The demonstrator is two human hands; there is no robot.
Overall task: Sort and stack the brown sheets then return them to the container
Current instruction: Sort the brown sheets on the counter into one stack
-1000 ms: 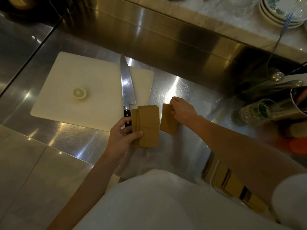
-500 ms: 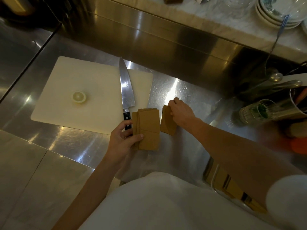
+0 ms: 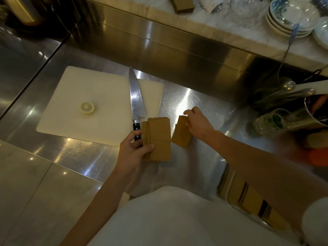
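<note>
Head view: left hand (image 3: 132, 153) fingers clamped on brown sheets (image 3: 158, 139); right hand (image 3: 198, 122) fingers pinching second stack (image 3: 181, 134)

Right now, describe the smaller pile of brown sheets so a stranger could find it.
Start at the white cutting board on the steel counter. Off its near right corner lie two brown piles. The smaller pile is the right one, tilted, under the right hand, apart from the knife.

Tabletop (image 3: 204, 107): brushed stainless steel, glossy, finely scratched. Cutting board (image 3: 99, 96): matt, smooth plastic. Knife (image 3: 135, 100): polished metal blade. Brown sheets (image 3: 158, 135): matt, paper-like. Glass tumbler (image 3: 269, 121): ribbed.
</note>
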